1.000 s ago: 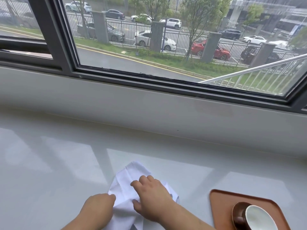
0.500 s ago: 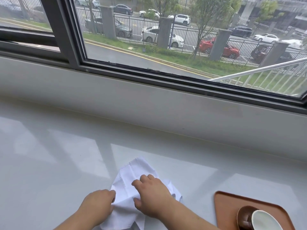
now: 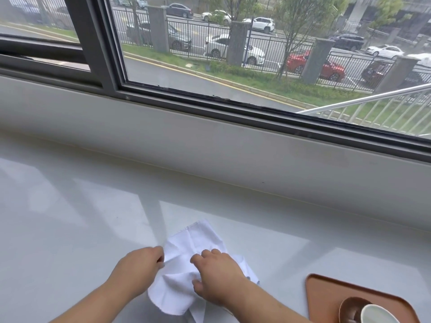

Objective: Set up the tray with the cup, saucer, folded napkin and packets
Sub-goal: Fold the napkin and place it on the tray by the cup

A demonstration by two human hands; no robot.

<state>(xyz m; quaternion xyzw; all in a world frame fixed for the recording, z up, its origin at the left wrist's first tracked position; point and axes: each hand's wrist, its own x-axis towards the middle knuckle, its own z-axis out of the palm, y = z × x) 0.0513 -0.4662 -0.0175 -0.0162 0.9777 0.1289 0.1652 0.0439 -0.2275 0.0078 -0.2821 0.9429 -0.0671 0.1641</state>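
A crumpled white napkin [image 3: 190, 248] lies on the white counter near the bottom middle. My left hand [image 3: 137, 269] pinches its left edge between closed fingers. My right hand [image 3: 215, 273] presses down on the cloth's right part, fingers curled on it. At the bottom right stands a brown tray [image 3: 326, 294], partly cut off by the frame. On it sits a brown saucer [image 3: 347, 308] with a white cup [image 3: 377, 314] on top. No packets are in view.
The glossy white counter [image 3: 70, 229] runs left and right and ends at a low white wall under a grey-framed window [image 3: 210, 96]. Bare surface lies to the left of the napkin and between napkin and tray.
Both hands have shifted slightly on the napkin; the left hand now pinches its left edge and the cloth is bunched more between the hands. The view has tilted a little.
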